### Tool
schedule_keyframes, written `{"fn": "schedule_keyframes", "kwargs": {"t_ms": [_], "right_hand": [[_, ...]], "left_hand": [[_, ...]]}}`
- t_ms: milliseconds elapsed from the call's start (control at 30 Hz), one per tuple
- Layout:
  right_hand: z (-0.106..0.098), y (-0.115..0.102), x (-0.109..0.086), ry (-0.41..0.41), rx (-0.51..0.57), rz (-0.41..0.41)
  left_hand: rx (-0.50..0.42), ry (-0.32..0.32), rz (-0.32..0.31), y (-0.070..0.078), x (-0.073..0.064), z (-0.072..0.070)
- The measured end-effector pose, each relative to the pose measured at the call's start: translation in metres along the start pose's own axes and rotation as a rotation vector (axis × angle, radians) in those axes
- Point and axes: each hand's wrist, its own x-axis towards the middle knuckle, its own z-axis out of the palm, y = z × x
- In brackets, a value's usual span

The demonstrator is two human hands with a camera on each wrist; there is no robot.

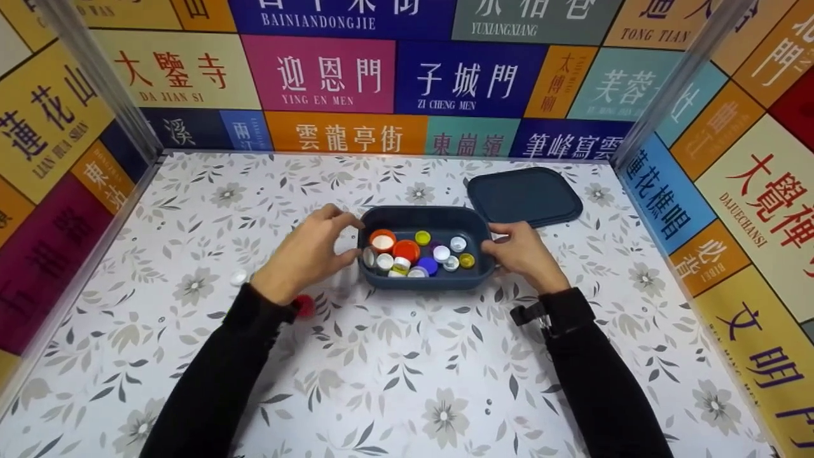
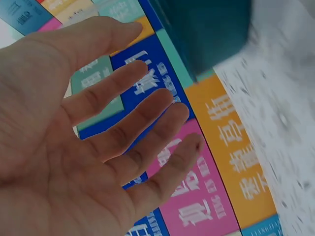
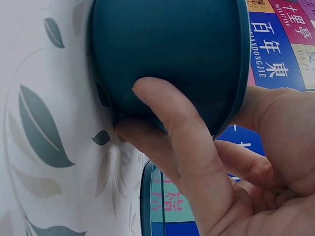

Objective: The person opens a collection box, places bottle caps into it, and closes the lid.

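Note:
A dark blue plastic container (image 1: 426,284) stands mid-table. Inside it lie several bottle caps in orange, white, yellow and purple, among them an orange cap (image 1: 406,250) and a yellow cap (image 1: 423,237). My right hand (image 1: 523,252) grips the container's right end, thumb at the rim and fingers against the outer wall (image 3: 167,44). At the left end is my left hand (image 1: 313,249). Its fingers are spread and slightly bent, with a gap between them and the container wall (image 2: 206,34) in the left wrist view.
The matching dark lid (image 1: 525,196) lies flat behind the container, to the right. A red cap (image 1: 305,305) lies by my left wrist, partly hidden by the sleeve. Further left is a white cap (image 1: 238,277). Printed panels (image 1: 318,73) wall the table's back and sides.

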Motion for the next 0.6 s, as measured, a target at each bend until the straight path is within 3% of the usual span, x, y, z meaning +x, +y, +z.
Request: {"fn": "schedule_keyframes", "kwargs": {"t_ms": [600], "right_hand": [[0.001,0.002,0.001,0.008,-0.004,-0.019]], "left_hand": [[-0.021,-0.034,-0.226,-0.089,-0.056,-0.033]]}}
